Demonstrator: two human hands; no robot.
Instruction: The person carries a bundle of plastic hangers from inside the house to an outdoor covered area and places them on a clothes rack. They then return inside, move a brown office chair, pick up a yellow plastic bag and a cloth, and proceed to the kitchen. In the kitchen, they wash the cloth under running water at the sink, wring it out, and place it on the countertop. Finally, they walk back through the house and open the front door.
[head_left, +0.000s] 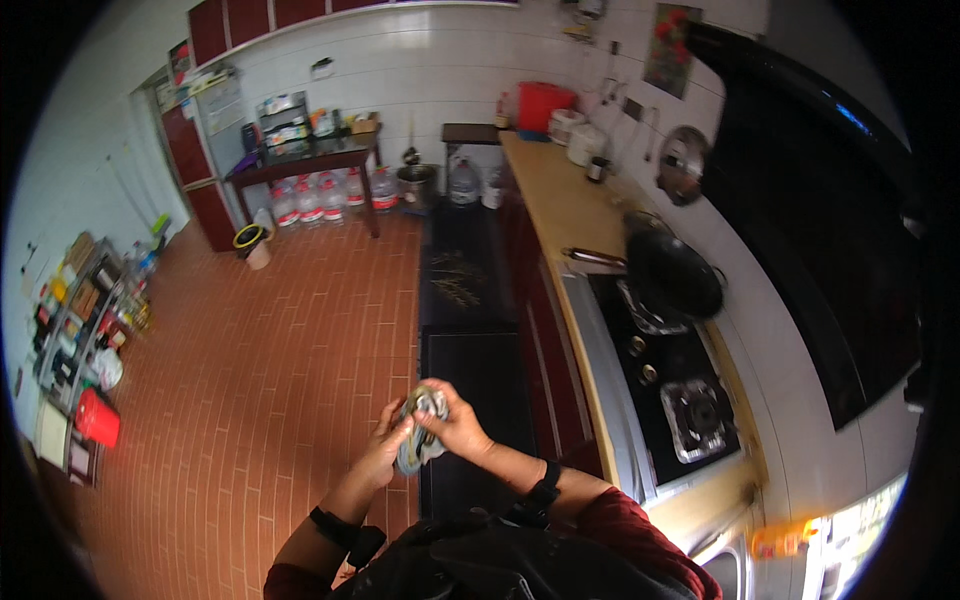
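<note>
A crumpled, greyish cloth (409, 459) is bunched up between my two hands, in front of my body and above the floor mat. My left hand (386, 442) grips it from the left side. From the right, my right hand (456, 424) closes over its upper part, with the thumb pressed onto the folds. Whether anything is wrapped inside the cloth cannot be seen. Both hands are apart from the counter and the stove.
To my right runs a wooden counter (551, 202) with a gas stove (660, 405) and a black wok (675, 274) tilted on it. A range hood (802, 202) juts out above. A dark mat (480, 375) covers the floor ahead; a loaded shelf (82, 315) stands left.
</note>
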